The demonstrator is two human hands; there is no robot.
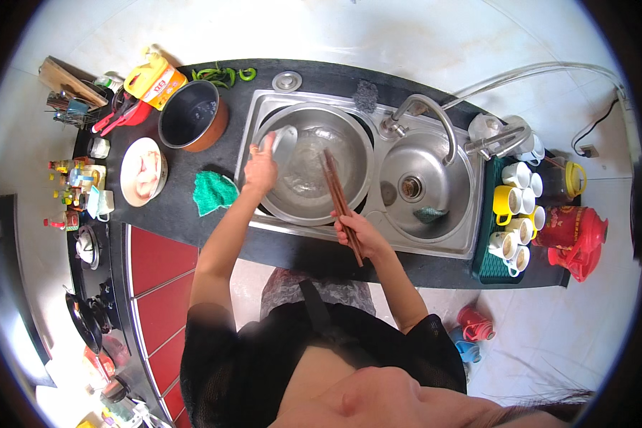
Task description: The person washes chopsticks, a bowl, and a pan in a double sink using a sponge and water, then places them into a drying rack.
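A large metal basin (pixel 364 153) sits in the left sink bowl, with clear water in it. Over the basin's left side, my left hand (pixel 262 170) grips a small pale rounded dish (pixel 285 143), tilted on its side; its exact kind is hard to make out. My right hand (pixel 357 232) is closed around a bundle of brown chopsticks (pixel 334 187) at the basin's front right. Their far ends point into the basin, above or at the water. Left of the sink, a green cloth (pixel 214 192) lies crumpled on the counter.
A faucet (pixel 446 132) arches over the right sink bowl (pixel 449 189). Several cups stand in a green tray (pixel 492 267) at the right. A dark-lined pot (pixel 192 115), a bowl of pale food (pixel 144 171) and green peppers (pixel 217 75) are on the left counter.
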